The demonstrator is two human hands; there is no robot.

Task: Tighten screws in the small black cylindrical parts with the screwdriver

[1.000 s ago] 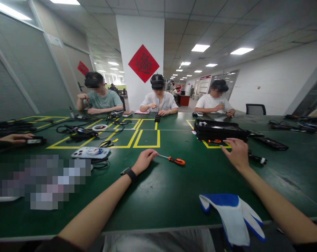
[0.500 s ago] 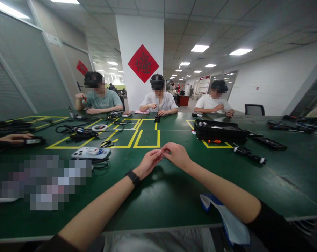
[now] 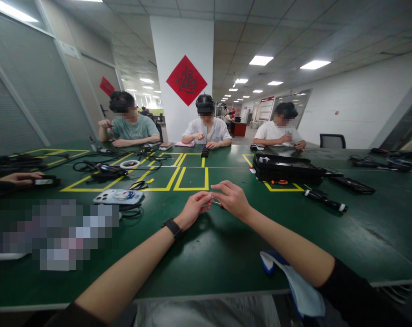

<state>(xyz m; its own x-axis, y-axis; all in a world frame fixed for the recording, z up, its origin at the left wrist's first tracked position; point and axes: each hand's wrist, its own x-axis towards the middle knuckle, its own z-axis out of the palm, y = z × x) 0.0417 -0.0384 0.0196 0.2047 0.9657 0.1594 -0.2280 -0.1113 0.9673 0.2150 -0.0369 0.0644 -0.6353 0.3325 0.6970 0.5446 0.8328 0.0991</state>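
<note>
One left hand, above bench: fingers narrow, tips together; whether anything small is pinched, cannot tell. One right hand: fingers slightly parted, tips beside left's, presumably for fine control. One screwdriver: shaft showing just below right fingertips, handle mostly hidden; position probably suits quick reach. One glove: draped over bench edge, likely off for bare-fingered feel.

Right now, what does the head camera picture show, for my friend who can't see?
A person's left hand and right hand are close together, perhaps touching, above a green table, a screwdriver partly hidden behind the right hand. A blue-and-white glove hangs over the near edge; three people in black headsets sit across.
</note>
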